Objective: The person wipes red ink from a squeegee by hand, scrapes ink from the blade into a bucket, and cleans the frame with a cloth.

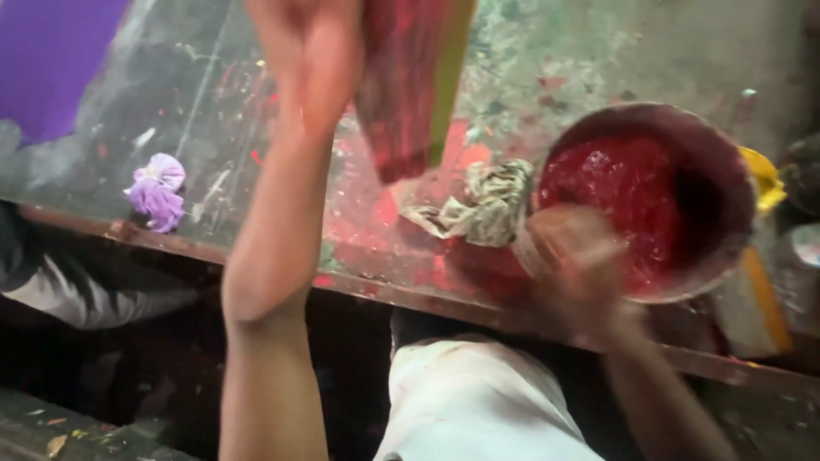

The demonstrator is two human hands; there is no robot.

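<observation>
At top centre of the frame, the left hand (312, 60) is raised high w/ its forearm running down the middle; its grip is wrapped round a flat paint-smeared tool (410, 85), red on the face w/ a yellow-green edge, hanging above the desk (598, 51). At right centre the right hand (572, 265) is blurred, sitting at the near rim of a round tub of red paint (649, 201); it touches the rim but can't tell whether the grip is wide or clamped. Tub stands at the desk's right part, near the front edge. Just left of the tub, touching it or nearly so, lies a crumpled stained rag (483, 205) on red-smeared desk surface. At left, near the front edge, a small purple wad (156, 192); purple sheet (51, 60) in upper left corner. Yellow item (763, 179) behind the tub at right edge.
</observation>
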